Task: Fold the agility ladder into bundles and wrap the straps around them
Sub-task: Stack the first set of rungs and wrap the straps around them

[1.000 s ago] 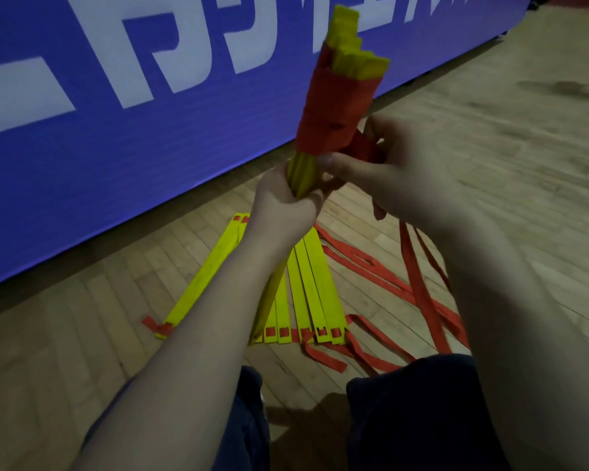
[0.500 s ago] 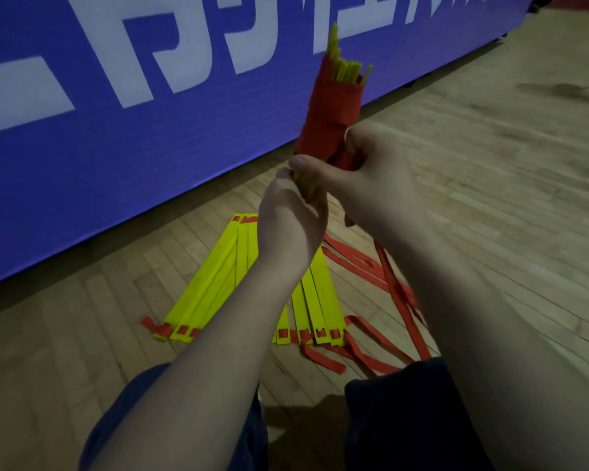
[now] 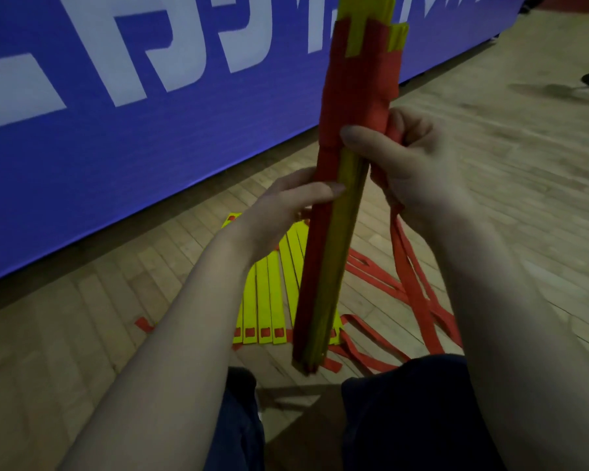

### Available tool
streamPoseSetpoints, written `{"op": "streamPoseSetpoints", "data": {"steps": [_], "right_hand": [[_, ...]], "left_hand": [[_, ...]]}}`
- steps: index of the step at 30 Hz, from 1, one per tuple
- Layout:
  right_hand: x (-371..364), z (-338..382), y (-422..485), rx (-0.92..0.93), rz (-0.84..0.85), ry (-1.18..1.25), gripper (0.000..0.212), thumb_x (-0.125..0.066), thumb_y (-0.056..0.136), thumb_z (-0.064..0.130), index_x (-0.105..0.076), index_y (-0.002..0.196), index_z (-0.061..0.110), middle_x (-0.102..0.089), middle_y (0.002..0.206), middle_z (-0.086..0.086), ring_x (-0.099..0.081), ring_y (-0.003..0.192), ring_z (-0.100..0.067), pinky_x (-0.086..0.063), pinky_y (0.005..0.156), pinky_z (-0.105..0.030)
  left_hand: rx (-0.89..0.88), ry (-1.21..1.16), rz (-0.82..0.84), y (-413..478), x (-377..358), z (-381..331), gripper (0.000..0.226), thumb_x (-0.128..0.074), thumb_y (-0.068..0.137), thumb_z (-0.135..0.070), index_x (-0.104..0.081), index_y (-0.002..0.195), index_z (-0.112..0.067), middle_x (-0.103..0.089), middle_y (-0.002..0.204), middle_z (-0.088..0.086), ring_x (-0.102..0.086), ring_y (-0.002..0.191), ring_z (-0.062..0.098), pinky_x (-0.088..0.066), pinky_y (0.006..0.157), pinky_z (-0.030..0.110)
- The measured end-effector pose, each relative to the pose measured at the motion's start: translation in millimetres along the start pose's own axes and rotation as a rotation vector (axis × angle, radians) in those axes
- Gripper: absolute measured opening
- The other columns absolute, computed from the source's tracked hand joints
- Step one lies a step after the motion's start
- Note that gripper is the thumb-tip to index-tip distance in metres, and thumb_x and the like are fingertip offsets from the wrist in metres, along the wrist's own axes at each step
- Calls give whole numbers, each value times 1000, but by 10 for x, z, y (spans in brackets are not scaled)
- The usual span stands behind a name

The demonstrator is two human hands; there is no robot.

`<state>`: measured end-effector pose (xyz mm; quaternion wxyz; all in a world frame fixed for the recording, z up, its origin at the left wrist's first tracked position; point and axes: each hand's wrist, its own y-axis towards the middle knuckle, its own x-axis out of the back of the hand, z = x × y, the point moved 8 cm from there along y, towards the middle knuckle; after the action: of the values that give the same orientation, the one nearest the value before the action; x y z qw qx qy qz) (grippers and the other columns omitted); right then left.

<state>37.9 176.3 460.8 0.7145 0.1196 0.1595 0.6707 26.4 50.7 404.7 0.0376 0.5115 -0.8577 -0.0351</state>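
Head view. Bundle [image 3: 334, 232] of yellow ladder rungs stands nearly upright in mid-air at the centre of the frame, its top leaning slightly right. Its lower end hangs just above the floor [image 3: 82, 334].

- Left hand [image 3: 286, 209]: closed on the bundle from the left at mid-height, thumb laid across the front face.
- Right hand [image 3: 412, 164]: on the right of the bundle, just above the left hand. Its thumb presses the front face at the lower edge of the wrap, and its fingers curl round the strap [image 3: 357, 86].
- Strap: red turns cover the upper part of the bundle. The free length drops from under the right hand to the floor, right of the bundle.
- Loose rungs [image 3: 269, 300]: flat on the floor behind the lower end of the bundle, not yet gathered.
- Banner [image 3: 116, 130]: blue, behind and left of the bundle.

Step in hand, as judged: wrapping the strap down the first bundle. The lower half is bare.

Next move calls for steady tension from the right hand on each turn. The left hand must keep the rungs square, or the stack may fan out.
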Motion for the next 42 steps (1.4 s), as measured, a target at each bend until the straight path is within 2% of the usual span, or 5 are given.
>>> {"op": "streamPoseSetpoints", "data": {"steps": [3, 7, 14, 36, 42], "right_hand": [[-151, 27, -56, -21, 175, 75, 52, -83, 69, 25, -43, 66, -9, -48, 54, -28, -31, 30, -18, -20, 33, -22], [-230, -4, -106, -53, 229, 120, 42, -71, 78, 15, -41, 68, -12, -45, 45, -14, -33, 24, -9, -25, 31, -15], [-90, -68, -27, -135, 339, -215, 28, -77, 70, 35, -56, 57, 22, -53, 48, -2, -52, 33, -16, -40, 32, -23], [-136, -524, -181, -485, 424, -213, 15, -65, 89, 9, -70, 100, 1, -76, 90, -14, -73, 75, -31, -58, 84, -49], [-182, -507, -182, -442, 369, -246, 14, -56, 94, -1, -66, 103, -2, -74, 82, -12, -71, 62, -24, -60, 72, -42]], "left_hand": [[70, -129, 184, -41, -74, 126, 37, -81, 64, -32, -76, 98, -19, -73, 104, 9, -68, 99, 25, -50, 92, 42], [86, -240, 331, -102, -266, 113, 44, -87, 59, -38, -76, 93, -12, -74, 91, 14, -72, 85, 30, -56, 78, 39], [129, -93, 72, -55, -15, 164, 18, -66, 80, -24, -68, 86, -6, -67, 73, 11, -62, 65, 22, -51, 62, 27], [174, 188, -376, 45, 575, 289, 9, -75, 83, -17, -67, 84, -16, -63, 64, -5, -59, 56, 6, -46, 59, 22], [136, 329, -374, 78, 600, 281, 50, -82, 54, -36, -67, 96, -12, -72, 82, 9, -69, 75, 22, -54, 72, 36]]}}
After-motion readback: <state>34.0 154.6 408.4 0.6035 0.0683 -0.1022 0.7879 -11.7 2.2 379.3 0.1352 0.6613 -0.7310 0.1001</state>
